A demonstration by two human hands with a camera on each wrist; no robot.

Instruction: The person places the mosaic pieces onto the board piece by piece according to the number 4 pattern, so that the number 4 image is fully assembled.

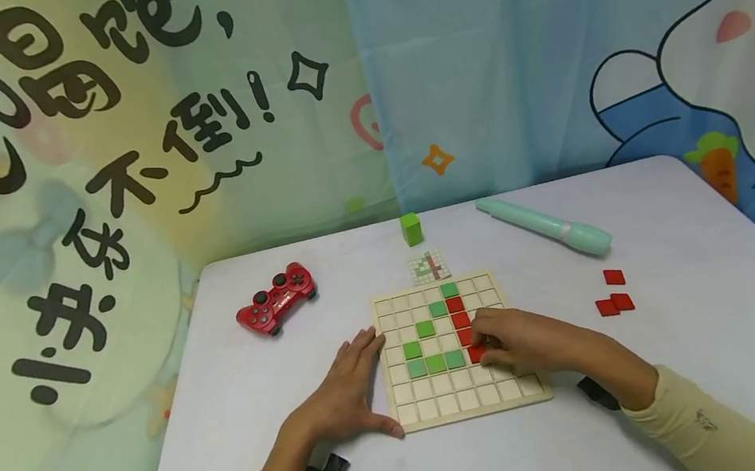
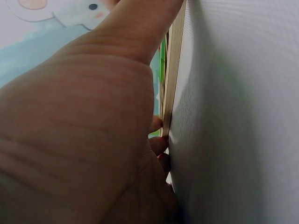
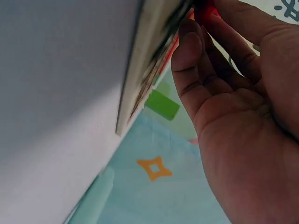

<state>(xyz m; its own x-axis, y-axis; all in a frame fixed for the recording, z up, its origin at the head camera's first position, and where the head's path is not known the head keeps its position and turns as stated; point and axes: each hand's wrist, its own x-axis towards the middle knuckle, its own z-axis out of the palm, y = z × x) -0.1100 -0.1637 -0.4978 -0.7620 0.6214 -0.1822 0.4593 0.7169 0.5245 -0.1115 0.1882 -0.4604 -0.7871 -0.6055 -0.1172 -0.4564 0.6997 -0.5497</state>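
A wooden grid board (image 1: 469, 400) lies on the white table. Several green tiles (image 1: 425, 328) form a slanted line and a row in its cells, beside a column of red tiles (image 1: 459, 320). My left hand (image 1: 342, 393) is spread along the board's left edge, fingers and thumb straight and touching the frame. Over the board's right part, my right hand (image 1: 526, 339) has thumb and fingertips pinched at a red tile (image 1: 476, 354), low in the red column. In the right wrist view that red tile (image 3: 204, 11) shows between the fingertips, partly hidden.
Behind the board lie a small pattern card (image 1: 429, 267) and a green cube (image 1: 411, 229). Loose red tiles (image 1: 614, 277) lie on the right. A red game controller (image 1: 276, 299) sits at the left, and a mint-green stick-shaped object (image 1: 546, 226) at the back right.
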